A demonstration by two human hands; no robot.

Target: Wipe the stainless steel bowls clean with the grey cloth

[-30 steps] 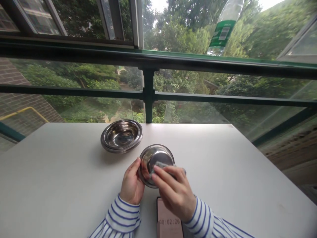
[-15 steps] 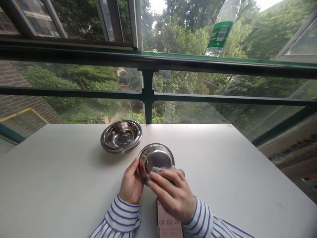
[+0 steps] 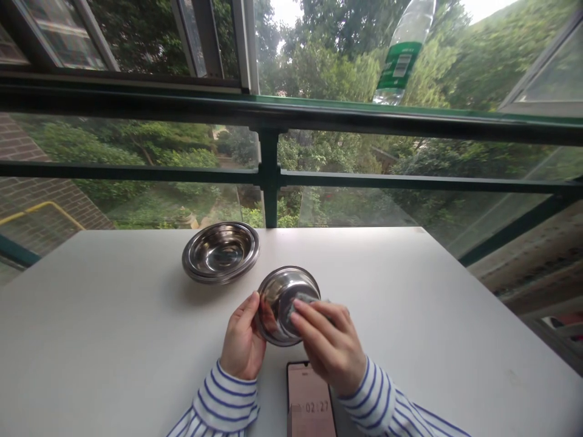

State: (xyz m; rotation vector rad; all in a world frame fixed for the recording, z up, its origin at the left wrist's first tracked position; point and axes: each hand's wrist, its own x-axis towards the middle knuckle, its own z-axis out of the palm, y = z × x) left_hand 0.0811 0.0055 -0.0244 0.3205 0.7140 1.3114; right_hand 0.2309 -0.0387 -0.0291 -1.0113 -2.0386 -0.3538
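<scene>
My left hand (image 3: 245, 337) holds a small shiny steel bowl (image 3: 277, 291) by its left edge, thumb at the rim. The bowl is tilted above the table, its flat round base towards me. Pressed against that base is a greyish-green cloth (image 3: 306, 298), pinched under the fingers of my right hand (image 3: 332, 343), which cover most of it. Farther back and to the left, a stack of wider steel bowls (image 3: 221, 254) rests right side up on the table.
A phone (image 3: 310, 394) showing a timer lies on the white table (image 3: 410, 321) below my hands. Beyond the table's far edge runs a dark green railing (image 3: 204, 176) with glass panels. A clear plastic bottle with a green label (image 3: 399, 64) stands above the top rail.
My right hand has slid the cloth down the bowl, then back up and rightward over its base. The bowl tilts slightly differently; my left hand keeps its hold. The view has shifted slightly.
</scene>
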